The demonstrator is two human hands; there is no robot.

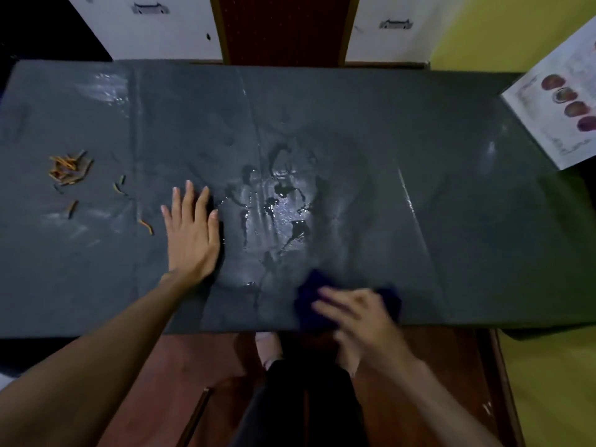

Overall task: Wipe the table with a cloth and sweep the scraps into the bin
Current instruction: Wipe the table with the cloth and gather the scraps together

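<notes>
Left hand (pixel 192 230) splayed flat on table (pixel 371 101); right hand (pixel 356 312) (blurred) grips one blue cloth (pixel 309 295).

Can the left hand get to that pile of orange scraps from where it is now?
Probably yes. The left hand lies flat on the table, and only a few loose scraps lie between it and the pile of orange scraps.

There is one camera, worn on the person's head. It looks forward and down from close above, so both hands (pixel 193 227) reach out from the bottom. The dark desk (pixel 354 108) fills the middle, stretching far past the hands, with floor and feet (pixel 269 348) below them
</notes>
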